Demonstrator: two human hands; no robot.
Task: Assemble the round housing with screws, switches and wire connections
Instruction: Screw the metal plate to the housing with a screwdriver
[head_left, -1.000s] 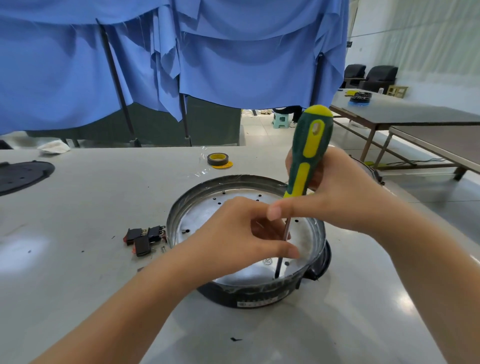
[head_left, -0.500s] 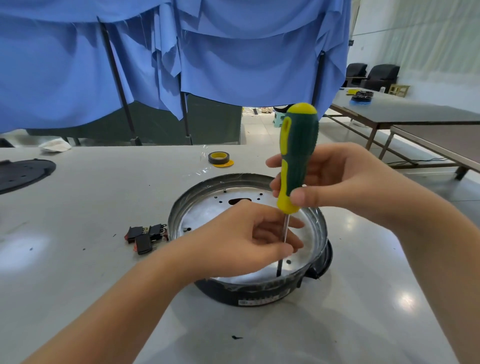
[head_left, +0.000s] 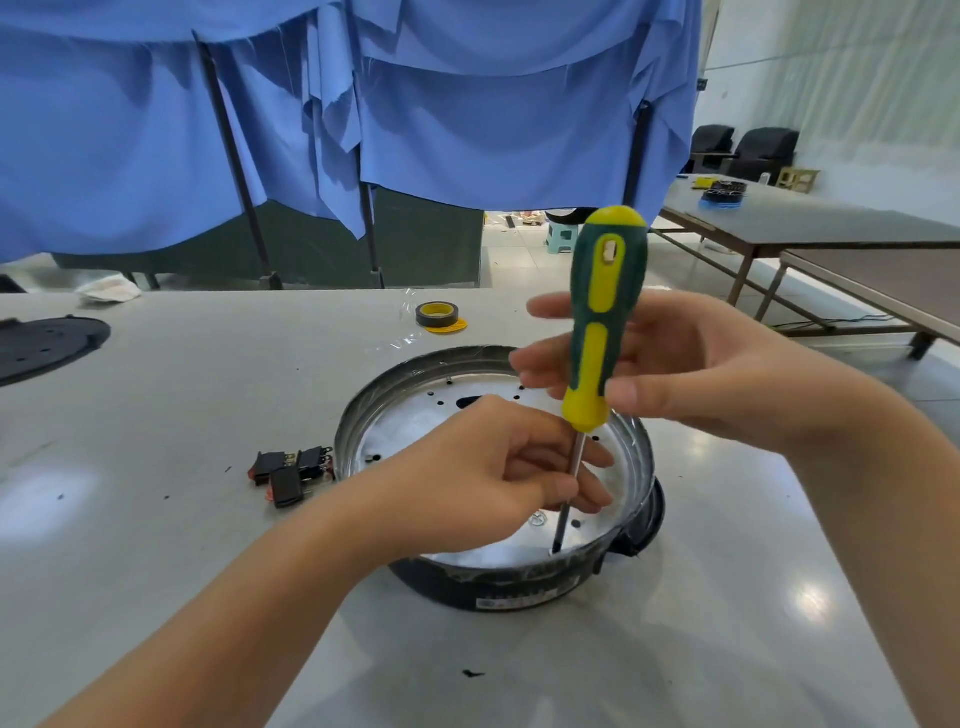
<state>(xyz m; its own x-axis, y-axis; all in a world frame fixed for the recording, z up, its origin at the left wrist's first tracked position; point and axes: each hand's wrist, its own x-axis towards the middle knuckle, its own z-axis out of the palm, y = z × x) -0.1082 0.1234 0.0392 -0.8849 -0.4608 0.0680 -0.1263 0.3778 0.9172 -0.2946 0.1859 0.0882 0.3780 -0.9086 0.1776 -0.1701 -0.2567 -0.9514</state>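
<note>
The round housing (head_left: 363, 415), a shallow metal pan with a dark outer wall and a holed shiny floor, sits mid-table. A green and yellow screwdriver (head_left: 602, 322) stands nearly upright in it, its tip on the floor near the front rim. My right hand (head_left: 691, 369) grips the lower handle between thumb and fingers, the fingers loosely spread. My left hand (head_left: 498, 467) reaches into the pan and pinches the steel shaft. Any screw under the tip is hidden. Three black rocker switches (head_left: 291, 470) lie just left of the housing.
A roll of black and yellow tape (head_left: 438, 315) lies behind the housing. A black round plate (head_left: 47, 343) rests at the far left edge, with crumpled white cloth (head_left: 109, 289) beyond it. Blue drapes hang behind the table. Other tables stand to the right.
The screwdriver handle has rotated and straightened from a rightward lean to nearly upright. My right hand's fingers have loosened and spread on the handle. My left hand stays on the shaft.
</note>
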